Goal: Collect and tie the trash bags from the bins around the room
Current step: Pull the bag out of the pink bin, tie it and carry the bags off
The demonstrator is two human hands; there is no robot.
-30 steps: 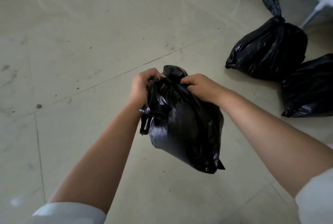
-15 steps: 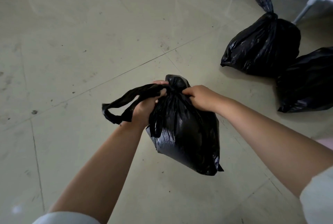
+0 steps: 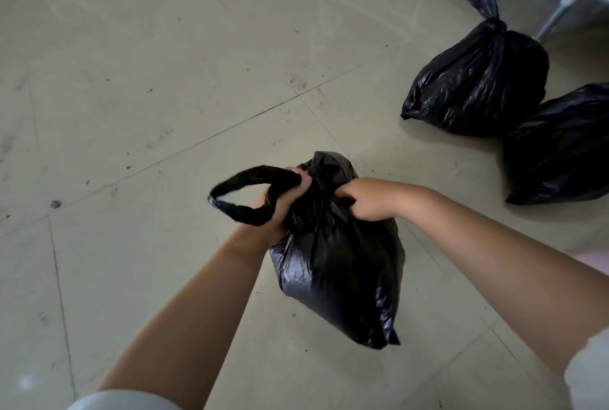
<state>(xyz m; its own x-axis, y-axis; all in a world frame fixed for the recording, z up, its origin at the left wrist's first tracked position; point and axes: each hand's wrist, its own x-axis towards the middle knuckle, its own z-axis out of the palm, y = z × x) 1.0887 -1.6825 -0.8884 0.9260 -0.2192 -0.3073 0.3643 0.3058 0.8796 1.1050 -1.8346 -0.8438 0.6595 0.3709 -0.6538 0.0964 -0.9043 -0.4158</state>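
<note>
Black trash bag point(image 3: 342, 264), centre frame: soft, slippery film. Left hand point(image 3: 283, 202) grips its loop point(image 3: 244, 192), right hand point(image 3: 365, 198) pinches the neck.

held bag point(image 3: 342, 264): thin black plastic film, glossy, creased all over
bag handle loop point(image 3: 245, 193): the same plastic twisted into a cord, looks duller
tied bag point(image 3: 478, 86): black plastic, shiny, crinkled
third bag point(image 3: 560, 145): black plastic, wrinkled, less sheen
floor point(image 3: 164, 80): large pale tiles, smooth, faintly reflective, speckled with marks
furniture legs point(image 3: 557, 17): pale metal tubes, smooth
sleeves point(image 3: 590, 373): white cloth, matt
</note>
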